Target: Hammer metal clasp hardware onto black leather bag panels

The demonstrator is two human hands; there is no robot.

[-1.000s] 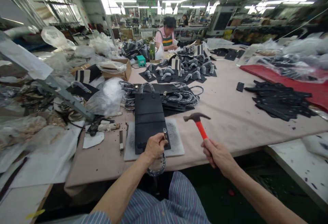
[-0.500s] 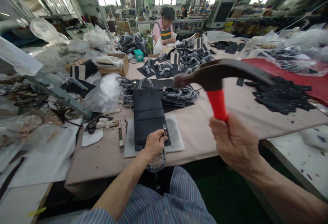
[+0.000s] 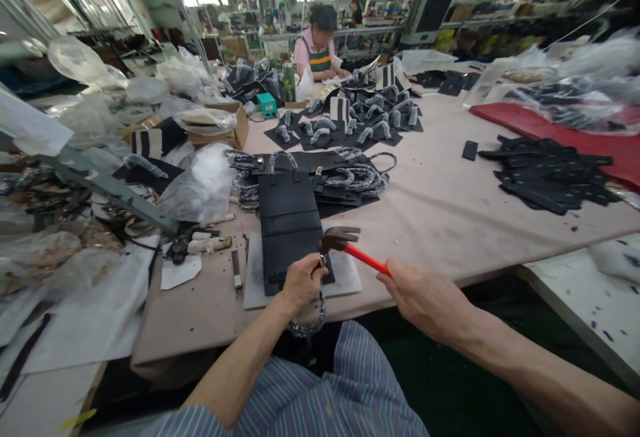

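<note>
My right hand point(image 3: 417, 293) grips the red handle of a claw hammer point(image 3: 367, 260), its dark head low over my left hand point(image 3: 303, 280). Closed fingers of the left hand hold a short metal punch point(image 3: 323, 261) upright, and the hammer head is at its top. Beneath it lies a black leather bag panel point(image 3: 290, 220), flat on a pale stone slab point(image 3: 349, 277). One plastic-wrapped handle point(image 3: 283, 160) shows at the panel's far end; another wrapped handle point(image 3: 315, 323) hangs over the table edge near my lap. The punch's lower tip is hidden by my fingers.
Behind the panel sits a pile of black bag parts with wrapped handles point(image 3: 350, 183). Black strips point(image 3: 555, 173) lie to the right, a flat metal tool point(image 3: 237, 270) to the left. A slanted metal post point(image 3: 115, 190) crosses the left side. Across the table a person point(image 3: 319, 47) works.
The hammer has swung down and left from its raised position to the top of the punch. My left hand, the punch and the panel stay in place.
</note>
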